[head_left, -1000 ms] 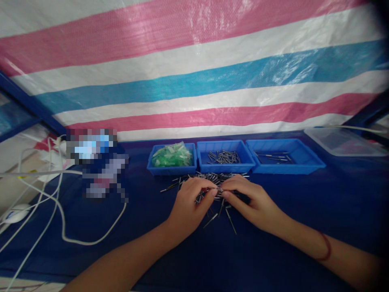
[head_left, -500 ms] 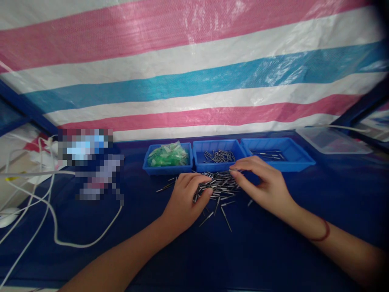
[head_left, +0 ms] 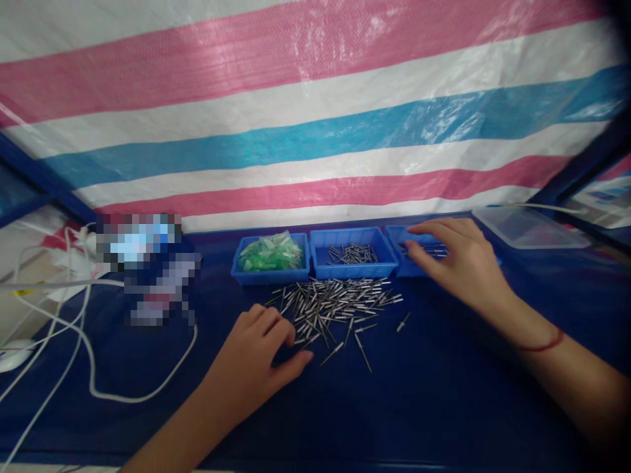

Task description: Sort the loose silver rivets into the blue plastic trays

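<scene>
A loose pile of small metal pins [head_left: 340,305] lies on the dark blue cloth in front of three blue trays. My left hand [head_left: 256,361] rests on the cloth at the pile's near left edge, fingers curled under and thumb out beside the nearest pins; what the fingers hold, if anything, is hidden. My right hand [head_left: 461,263] hovers over the right tray [head_left: 408,270], which holds a few longer pins, with its fingers stretched out and nothing visible in them. The middle tray [head_left: 355,270] holds several pins. The left tray [head_left: 270,278] holds green plastic pieces.
A clear plastic container [head_left: 527,226] stands at the far right. White cables [head_left: 93,368] loop across the left side next to blurred items [head_left: 148,263]. A striped pink, white and blue tarp [head_left: 315,131] hangs right behind the trays.
My right hand left the pile and moved back and right over the right tray. My left hand drew back toward me, off the pile, leaving the pins spread out.
</scene>
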### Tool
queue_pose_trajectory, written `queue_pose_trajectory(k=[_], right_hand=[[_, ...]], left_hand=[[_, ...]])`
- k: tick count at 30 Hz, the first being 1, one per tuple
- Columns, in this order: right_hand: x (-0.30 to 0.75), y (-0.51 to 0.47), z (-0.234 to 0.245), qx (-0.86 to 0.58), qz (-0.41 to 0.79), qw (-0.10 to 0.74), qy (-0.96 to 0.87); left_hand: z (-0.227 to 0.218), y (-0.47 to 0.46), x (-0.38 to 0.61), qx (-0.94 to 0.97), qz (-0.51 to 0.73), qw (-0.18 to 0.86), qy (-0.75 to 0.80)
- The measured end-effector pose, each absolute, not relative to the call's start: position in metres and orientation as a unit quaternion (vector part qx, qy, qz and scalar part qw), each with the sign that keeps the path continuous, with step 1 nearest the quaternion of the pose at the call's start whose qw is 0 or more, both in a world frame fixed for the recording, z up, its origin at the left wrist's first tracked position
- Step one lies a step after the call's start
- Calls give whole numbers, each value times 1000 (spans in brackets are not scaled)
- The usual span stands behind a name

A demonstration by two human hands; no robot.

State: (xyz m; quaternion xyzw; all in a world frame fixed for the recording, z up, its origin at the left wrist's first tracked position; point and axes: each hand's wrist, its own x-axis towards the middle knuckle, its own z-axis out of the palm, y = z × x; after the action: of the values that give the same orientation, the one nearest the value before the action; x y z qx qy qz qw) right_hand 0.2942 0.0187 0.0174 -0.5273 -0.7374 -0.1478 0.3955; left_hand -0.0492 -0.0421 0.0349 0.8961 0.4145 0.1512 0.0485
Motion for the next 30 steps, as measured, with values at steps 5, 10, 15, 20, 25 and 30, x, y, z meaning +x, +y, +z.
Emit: queue_pose_trajectory(k=[5, 10, 15, 20, 25, 30], right_hand=[[246, -20, 28, -355, 79, 334, -870], [204, -49, 8, -287, 97, 196, -933], [194, -48, -8, -290, 62, 190, -936], [196, -40, -11, -289, 31, 209, -934], [199, -33, -13, -288, -7, 219, -932], [202, -27, -16, -305, -37, 218, -926]], left_hand=[[11, -72, -77, 883, 117, 27, 453], [5, -76, -92, 882, 137, 67, 446], [4, -67, -82, 887, 125, 84, 437], [5, -57, -72, 889, 83, 72, 445], [11, -48, -71, 858, 56, 69, 506], [13, -46, -68, 867, -14, 36, 496]])
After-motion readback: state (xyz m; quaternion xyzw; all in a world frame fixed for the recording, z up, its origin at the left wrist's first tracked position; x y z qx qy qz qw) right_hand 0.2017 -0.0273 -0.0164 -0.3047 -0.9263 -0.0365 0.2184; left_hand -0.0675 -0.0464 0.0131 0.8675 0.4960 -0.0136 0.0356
